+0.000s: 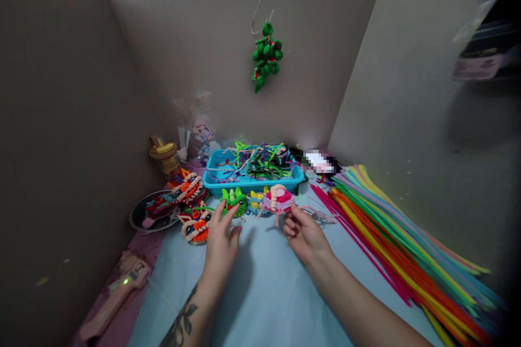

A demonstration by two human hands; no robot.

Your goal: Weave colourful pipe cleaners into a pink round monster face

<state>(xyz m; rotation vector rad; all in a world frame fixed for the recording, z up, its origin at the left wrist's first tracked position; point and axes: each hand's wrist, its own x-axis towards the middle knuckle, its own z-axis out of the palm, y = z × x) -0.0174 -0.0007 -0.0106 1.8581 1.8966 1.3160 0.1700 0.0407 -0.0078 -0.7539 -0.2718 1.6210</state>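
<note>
My right hand [305, 233] pinches the edge of a pink and white pipe-cleaner figure [280, 199], with loose pale pink ends hanging below it. My left hand [222, 241] has its fingers apart, close to a green pipe-cleaner figure [241, 204]; whether a fingertip touches it I cannot tell. Between the two hands sits a blue and yellow pipe-cleaner figure [255, 204]. Left of my left hand lies an orange and cream pipe-cleaner figure [197, 229]. Metal scissors [322, 217] rest just beyond my right hand, partly covered by pale pink strands.
A blue tray [252, 186] holds tangled pipe-cleaner scraps. Long coloured pipe cleaners [391, 233] spread along the right. At left are a metal bowl [136, 223], another orange figure [188, 187], a lidded cup [165, 156] and a pink glue gun [116, 301]. A green bundle [267, 57] hangs behind.
</note>
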